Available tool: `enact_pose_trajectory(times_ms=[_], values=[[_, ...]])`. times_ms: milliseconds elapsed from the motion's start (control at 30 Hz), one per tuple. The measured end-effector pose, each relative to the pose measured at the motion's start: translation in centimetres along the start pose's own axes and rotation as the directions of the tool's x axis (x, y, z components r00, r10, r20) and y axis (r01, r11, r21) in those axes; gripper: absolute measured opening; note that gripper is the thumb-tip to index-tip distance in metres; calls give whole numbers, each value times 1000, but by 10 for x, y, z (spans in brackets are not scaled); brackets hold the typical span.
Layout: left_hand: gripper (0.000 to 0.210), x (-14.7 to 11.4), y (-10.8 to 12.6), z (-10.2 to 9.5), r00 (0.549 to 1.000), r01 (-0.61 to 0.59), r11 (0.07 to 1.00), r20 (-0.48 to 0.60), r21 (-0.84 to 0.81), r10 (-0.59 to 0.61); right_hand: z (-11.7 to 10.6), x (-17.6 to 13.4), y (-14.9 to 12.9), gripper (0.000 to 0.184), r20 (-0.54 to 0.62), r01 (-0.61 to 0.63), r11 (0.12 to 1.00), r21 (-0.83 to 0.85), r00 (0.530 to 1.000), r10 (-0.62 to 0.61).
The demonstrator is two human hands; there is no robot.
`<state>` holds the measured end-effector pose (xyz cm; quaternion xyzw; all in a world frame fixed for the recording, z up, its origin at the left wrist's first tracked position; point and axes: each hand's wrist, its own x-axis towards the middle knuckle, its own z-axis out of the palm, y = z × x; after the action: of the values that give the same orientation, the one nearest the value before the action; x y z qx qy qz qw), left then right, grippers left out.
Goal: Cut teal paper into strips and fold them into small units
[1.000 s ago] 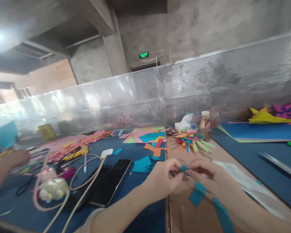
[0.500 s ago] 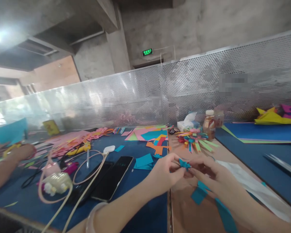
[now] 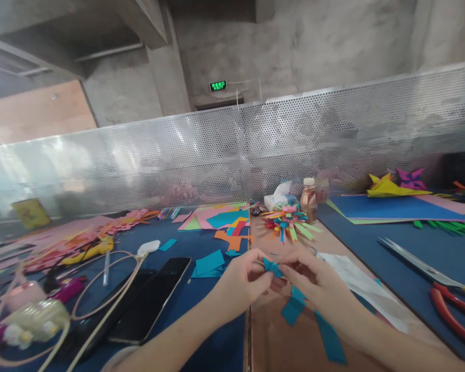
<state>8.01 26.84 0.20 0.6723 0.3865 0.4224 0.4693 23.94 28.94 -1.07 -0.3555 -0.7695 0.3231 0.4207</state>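
Between my two hands is a small folded piece of teal paper [image 3: 272,267], pinched by the fingertips over the brown board [image 3: 271,341]. My left hand [image 3: 242,279] closes on its left side with thumb and forefinger. From the right, my right hand [image 3: 312,274] grips the other side, its fingers partly hiding the fold. Below the hands lie a teal paper piece [image 3: 293,308] and a longer teal strip [image 3: 330,338]. Flat teal paper squares [image 3: 209,263] are stacked to the left of my left hand.
A bunch of colourful paper strips [image 3: 289,222] lies before a tissue box [image 3: 275,201] and a bottle [image 3: 309,199]. Red-handled scissors [image 3: 422,266] rest at right. Left are a phone [image 3: 155,299], a looped cable [image 3: 101,305] and pink paper [image 3: 73,232]. A perforated metal screen [image 3: 201,155] stands behind.
The view has turned right, so everything sits further left and the scissors' handles show. The other person's arm at left has gone out of view. Both hands still pinch the teal paper.
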Motion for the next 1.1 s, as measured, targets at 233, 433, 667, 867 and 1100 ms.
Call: enact_pose_trajectory(times_ms=[233, 433, 667, 867, 1100], values=[[2, -1, 1, 2, 998, 29, 999, 50, -22, -28, 0, -2, -4, 12, -2, -16, 999, -41, 1000, 16], [3, 1, -2, 1, 999, 37, 999, 36, -16, -37, 2, -2, -3, 7, -60, 75, 983, -167, 994, -86], [9, 3, -8, 1, 1000, -10, 1000, 13, -11, 10, 4, -6, -1, 10, -79, 254, 903, -347, 951, -298], [12, 0, -5, 1, 998, -57, 996, 20, 67, 55, 3, -6, 3, 10, -66, 262, 899, -351, 951, -303], [14, -3, -2, 1, 996, -87, 989, 37, 119, 84, 3, -6, 5, 12, -78, 279, 884, -374, 941, -330]])
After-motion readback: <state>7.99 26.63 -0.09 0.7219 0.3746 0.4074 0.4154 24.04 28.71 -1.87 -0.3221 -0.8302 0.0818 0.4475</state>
